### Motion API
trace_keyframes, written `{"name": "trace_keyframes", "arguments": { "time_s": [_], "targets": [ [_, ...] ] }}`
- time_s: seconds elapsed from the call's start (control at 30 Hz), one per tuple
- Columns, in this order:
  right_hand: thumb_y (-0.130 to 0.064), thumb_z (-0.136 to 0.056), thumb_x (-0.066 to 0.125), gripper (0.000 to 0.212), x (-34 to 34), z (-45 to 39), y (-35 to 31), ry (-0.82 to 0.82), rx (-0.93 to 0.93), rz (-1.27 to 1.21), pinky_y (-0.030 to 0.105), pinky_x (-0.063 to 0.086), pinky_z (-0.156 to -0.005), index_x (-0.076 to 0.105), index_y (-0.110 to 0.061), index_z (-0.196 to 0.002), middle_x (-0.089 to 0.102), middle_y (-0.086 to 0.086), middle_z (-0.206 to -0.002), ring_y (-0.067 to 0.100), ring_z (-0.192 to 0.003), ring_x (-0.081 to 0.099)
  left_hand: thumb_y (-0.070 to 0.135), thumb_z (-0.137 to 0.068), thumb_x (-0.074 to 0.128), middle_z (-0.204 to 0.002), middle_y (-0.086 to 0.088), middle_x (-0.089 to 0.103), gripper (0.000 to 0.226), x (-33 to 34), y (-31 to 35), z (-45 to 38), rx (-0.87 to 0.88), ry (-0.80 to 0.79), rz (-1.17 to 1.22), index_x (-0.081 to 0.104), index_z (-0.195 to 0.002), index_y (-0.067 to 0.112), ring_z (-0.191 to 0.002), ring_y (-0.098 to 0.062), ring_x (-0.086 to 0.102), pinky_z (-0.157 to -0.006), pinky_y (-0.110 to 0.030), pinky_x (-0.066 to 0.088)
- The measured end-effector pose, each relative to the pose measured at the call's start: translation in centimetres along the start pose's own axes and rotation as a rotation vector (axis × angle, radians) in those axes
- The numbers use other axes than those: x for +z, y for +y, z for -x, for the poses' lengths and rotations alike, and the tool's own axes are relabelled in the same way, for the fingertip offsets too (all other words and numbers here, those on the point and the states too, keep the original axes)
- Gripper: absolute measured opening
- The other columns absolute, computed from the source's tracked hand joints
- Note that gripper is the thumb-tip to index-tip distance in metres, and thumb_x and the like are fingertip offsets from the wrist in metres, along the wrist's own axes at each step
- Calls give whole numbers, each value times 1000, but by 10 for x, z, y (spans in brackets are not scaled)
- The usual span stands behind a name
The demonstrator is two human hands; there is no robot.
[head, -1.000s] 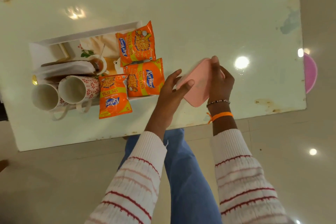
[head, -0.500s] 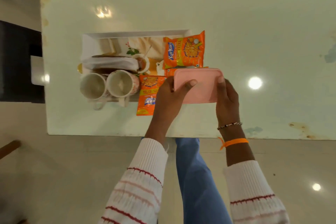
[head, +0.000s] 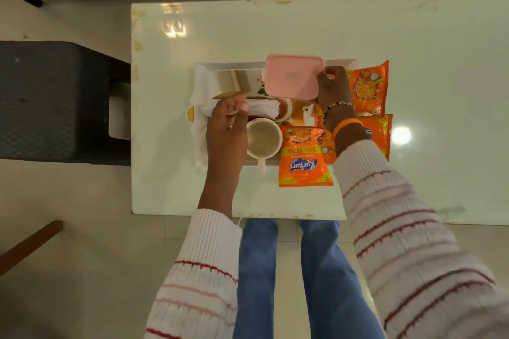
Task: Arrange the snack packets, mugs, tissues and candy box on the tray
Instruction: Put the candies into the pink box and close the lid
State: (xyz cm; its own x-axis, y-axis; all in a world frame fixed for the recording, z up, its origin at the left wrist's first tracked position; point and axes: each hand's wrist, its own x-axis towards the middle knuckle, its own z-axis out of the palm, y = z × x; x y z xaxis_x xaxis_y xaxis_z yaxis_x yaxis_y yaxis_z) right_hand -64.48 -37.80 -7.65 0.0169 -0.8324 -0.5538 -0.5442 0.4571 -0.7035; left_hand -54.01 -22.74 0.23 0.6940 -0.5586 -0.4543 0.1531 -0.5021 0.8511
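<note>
The candy box (head: 293, 78), a pink rounded-corner lidded plastic tub, looks stiff, light and smooth, so it is best held by its rim. It sits at the far side of the tray (head: 228, 65). The right hand (head: 333, 88) pinches its right edge; the left hand (head: 227, 129) grips the tissues (head: 261, 109) beside a mug (head: 264, 138).

**What you're wearing**

Your sleeves (head: 407, 234) are ribbed white knit, crossed by thin red and dark maroon stripes; the cuffs are plain ribbed white. On the left sleeve (head: 198, 278) some stripes look paler, pinkish. Your right wrist carries an orange band (head: 347, 124) and, just above it, a bead bracelet (head: 338, 105) in dark and pale beads. Your legs are in blue jeans (head: 322, 278). Your hands are bare.
</note>
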Motion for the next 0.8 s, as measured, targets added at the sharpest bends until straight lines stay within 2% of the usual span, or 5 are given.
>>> {"name": "trace_keyframes", "arguments": {
  "time_s": [0.1, 0.23, 0.57, 0.67, 0.8],
  "targets": [
    [-26, -94, 46, 38, 23, -11, -3, 3, 27, 78, 47, 46, -97, 48, 0, -121, 56, 21, -127, 36, -115, 55, 15, -92, 52, -99, 7, 63, 20, -22, -9, -12, -7, 30, -18, 65, -107, 13, -93, -5, 58, -76, -1, 43],
    [-24, -97, 41, 37, 36, -24, 5, 23, 69, 199, 30, 38, -93, 48, 0, -124, 54, 17, -133, 30, -122, 50, 16, -92, 52, -97, 10, 64, 18, -37, -18, -25, -29, 29, -38, 66, -103, 15, -93, -7, 59, -74, -5, 45],
    [-9, -95, 34, 39, 35, -19, 18, 52, 21, 237, 35, 37, -107, 48, -7, -131, 49, 11, -140, 29, -128, 45, 11, -92, 50, -99, 7, 64, 19, -43, -27, -42, -79, -61, -56, 66, -100, 17, -104, -17, 61, -91, -27, 47],
    [-13, -94, 38, 34, 21, 4, 25, 150, -1, 149, 27, 43, -94, 54, -6, -123, 57, 13, -131, 28, -120, 52, 8, -88, 54, -102, 3, 65, 17, -56, -30, -45, -97, -1, 33, 66, -91, 18, -103, -16, 60, -95, -32, 47],
    [-9, -89, 47, 24, -23, 57, 65, 515, -27, 9, 10, 38, -68, 63, -4, -105, 64, 16, -115, 19, -101, 56, 11, -88, 51, -102, 1, 62, 16, -78, -52, -46, -229, 162, 141, 62, -92, 21, -102, -17, 57, -86, -23, 45]
  ]
}}
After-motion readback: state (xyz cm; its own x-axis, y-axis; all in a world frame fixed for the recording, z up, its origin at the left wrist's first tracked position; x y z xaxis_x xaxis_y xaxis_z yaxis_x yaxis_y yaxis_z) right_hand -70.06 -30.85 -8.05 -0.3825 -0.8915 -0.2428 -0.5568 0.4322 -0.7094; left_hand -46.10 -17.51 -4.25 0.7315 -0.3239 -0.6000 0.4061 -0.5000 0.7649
